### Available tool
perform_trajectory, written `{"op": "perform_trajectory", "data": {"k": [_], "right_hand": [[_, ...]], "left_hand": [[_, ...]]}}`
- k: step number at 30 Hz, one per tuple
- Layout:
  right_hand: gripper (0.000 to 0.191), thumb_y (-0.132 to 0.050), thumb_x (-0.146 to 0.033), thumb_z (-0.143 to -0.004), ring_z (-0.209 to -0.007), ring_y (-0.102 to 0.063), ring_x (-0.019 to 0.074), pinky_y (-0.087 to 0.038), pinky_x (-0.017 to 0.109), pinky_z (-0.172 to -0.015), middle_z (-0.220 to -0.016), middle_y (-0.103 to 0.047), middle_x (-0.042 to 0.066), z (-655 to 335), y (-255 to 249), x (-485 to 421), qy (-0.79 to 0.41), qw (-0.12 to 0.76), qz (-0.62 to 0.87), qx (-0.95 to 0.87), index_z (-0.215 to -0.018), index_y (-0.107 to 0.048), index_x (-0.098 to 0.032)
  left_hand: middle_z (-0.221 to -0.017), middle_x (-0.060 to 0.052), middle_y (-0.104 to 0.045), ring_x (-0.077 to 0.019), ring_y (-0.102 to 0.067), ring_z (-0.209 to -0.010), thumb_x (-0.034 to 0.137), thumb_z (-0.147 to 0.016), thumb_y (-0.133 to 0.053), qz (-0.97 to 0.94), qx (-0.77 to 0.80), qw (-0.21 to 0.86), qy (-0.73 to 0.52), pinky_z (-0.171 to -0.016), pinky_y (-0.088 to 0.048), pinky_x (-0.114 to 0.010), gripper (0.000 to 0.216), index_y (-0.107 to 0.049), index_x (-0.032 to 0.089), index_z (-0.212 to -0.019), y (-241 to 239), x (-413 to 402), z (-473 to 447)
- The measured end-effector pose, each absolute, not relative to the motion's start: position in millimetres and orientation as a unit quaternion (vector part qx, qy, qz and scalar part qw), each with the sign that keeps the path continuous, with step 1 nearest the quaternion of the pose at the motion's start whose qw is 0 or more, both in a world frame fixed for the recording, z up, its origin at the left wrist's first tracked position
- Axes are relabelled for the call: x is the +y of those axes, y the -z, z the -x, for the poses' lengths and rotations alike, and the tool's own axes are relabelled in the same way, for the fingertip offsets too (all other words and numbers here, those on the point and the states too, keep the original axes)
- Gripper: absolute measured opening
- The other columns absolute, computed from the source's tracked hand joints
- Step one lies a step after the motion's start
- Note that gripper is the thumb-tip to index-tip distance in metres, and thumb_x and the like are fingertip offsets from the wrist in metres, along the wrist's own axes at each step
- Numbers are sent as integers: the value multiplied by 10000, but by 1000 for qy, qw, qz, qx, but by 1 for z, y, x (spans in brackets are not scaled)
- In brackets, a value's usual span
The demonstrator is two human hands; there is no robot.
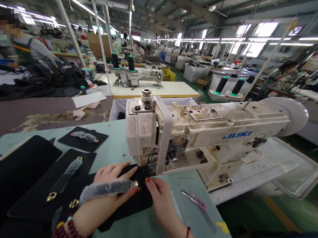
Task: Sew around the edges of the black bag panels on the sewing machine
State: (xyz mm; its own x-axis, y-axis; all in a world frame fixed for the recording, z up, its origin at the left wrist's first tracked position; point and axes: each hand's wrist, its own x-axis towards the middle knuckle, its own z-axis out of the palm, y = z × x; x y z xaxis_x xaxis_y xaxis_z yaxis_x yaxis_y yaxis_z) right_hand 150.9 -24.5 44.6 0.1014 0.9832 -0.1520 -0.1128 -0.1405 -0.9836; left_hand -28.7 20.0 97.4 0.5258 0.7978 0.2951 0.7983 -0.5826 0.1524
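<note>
Head view, the only one we get: the left hand lies flat on the black panel, fingers stretched toward the needle and closed on nothing. The plastic-wrapped handle runs between thumb and forefinger, resting there and not clenched as far as we can see. The right hand sits on the panel's right edge with its fingers straight, fingertips pressing down just beside the presser foot, gripping nothing. The panel is in the near middle of the desk, with its far edge tucked under the head of the sewing machine. We read the step as guiding the panel at the needle. To do it well, we'd say keep both palms flat so the panel stays level on the desk, and let the left hand steer while the right only steadies the edge. The right thumb looks very near the foot, so we'd keep the fingertips to the side of it, never in line with it. The handle's gold ring is close to the foot too, and we'd hold the handle back toward the desk's left edge so it does not ride under. The snips lie near the desk's right edge, apart from the panel and out of the way. More panels with handles are stacked toward the left edge, and one lies nearer the far-left corner, neither touching the work.
</note>
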Motion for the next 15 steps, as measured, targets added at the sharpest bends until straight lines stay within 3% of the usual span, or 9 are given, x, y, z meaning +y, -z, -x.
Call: {"op": "perform_trajectory", "data": {"k": [11, 15], "right_hand": [[477, -531, -549, -846, -649, -329, 60, -288, 170, -576, -665, -433, 9, -150, -42, -16, -516, 521, 544, -408, -702, -507, -94], [510, -517, -598, -844, -612, -387, 61, -332, 157, -529, -665, -455, 14, -153, -46, -20, -532, 504, 536, -420, -722, -529, -103]], "left_hand": [[-1255, -64, -619, -285, -543, -1135, 555, -889, -535, 871, -458, 4, 176, -950, -416, -441, 411, -654, 309, -1196, -99, 27, 28], [-1296, -73, -598, -310, -539, -1171, 602, -825, -601, 879, -440, -8, 184, -965, -423, -451, 508, -634, 294, -1227, -95, 31, 32]]}}
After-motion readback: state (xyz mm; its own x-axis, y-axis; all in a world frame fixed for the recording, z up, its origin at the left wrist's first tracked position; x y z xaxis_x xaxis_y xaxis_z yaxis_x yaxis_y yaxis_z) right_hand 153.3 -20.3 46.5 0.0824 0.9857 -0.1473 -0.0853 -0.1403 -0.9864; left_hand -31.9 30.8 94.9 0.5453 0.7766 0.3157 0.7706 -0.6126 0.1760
